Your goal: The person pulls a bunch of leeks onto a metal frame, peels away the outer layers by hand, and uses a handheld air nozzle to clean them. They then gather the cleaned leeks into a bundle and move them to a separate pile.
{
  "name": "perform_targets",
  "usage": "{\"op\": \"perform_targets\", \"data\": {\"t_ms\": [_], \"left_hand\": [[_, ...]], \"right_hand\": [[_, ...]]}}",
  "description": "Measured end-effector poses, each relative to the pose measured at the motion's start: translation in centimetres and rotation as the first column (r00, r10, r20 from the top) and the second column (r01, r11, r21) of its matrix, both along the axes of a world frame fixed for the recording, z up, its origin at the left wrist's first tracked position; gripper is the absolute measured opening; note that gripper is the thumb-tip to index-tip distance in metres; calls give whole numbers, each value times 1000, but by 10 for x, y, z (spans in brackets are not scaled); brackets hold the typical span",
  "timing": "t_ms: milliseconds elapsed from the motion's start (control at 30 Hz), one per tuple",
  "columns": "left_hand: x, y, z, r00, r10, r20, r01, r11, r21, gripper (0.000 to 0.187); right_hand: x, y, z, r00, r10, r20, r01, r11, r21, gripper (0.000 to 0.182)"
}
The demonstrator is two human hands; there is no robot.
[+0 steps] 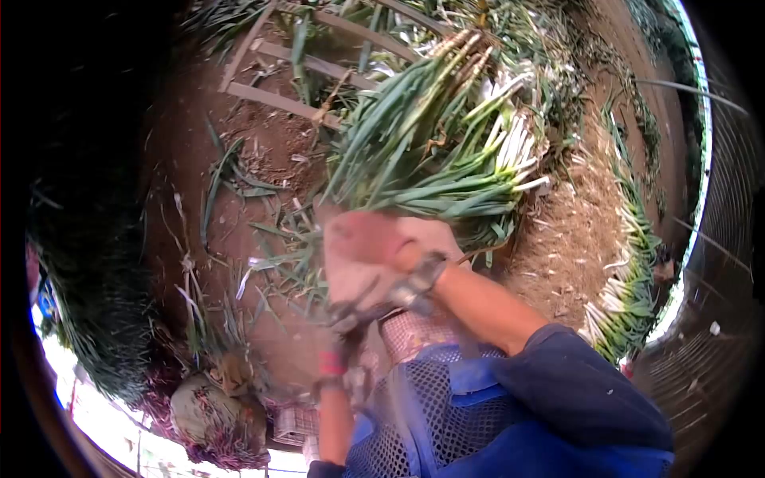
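My right hand [368,237] looks reddish and is smeared by motion. It is over a pale cloth-like surface [430,231] at my lap, just below a large pile of green onions [446,175] with long green leaves and white stems. A dark band circles my right wrist. Lower and to the left is my left hand [344,328], also blurred, with a pink band [333,363] near it. The fingers of both hands are too smeared to read, and I cannot make out anything held.
Ahead stands a wooden slatted frame [279,103] with leaves around it. Loose leaves [231,179] litter the soil on the left. A row of green onions [629,295] curves along the right. A stuffed sack [207,418] sits at lower left.
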State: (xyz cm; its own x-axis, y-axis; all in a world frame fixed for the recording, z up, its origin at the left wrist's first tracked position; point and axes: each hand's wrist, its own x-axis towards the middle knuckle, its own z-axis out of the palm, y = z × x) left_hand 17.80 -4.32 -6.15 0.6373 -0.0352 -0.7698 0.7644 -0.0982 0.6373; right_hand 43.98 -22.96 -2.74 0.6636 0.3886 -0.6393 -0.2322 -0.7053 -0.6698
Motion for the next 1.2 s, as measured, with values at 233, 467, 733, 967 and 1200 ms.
{"op": "perform_targets", "data": {"t_ms": [233,467,733,967,1200], "left_hand": [[40,-37,10,742,392,-543,-596,757,-268,32],[56,-89,-1,677,361,-642,-546,831,-108,16],[-13,-98,-36,868,-14,-496,-5,999,-38,12],[-3,-133,-32,809,-508,-296,566,810,156,9],[-9,-141,-45,763,-508,-399,591,798,116,9]], "right_hand": [[-45,-271,-116,949,-315,3,286,859,-424,37],[-36,-403,-211,902,-431,-17,355,763,-540,38],[3,-409,-292,994,-102,46,111,836,-537,45],[-81,-409,-281,978,194,-76,-205,827,-523,37],[-48,-433,-295,718,-693,71,653,635,-413,52]]}}
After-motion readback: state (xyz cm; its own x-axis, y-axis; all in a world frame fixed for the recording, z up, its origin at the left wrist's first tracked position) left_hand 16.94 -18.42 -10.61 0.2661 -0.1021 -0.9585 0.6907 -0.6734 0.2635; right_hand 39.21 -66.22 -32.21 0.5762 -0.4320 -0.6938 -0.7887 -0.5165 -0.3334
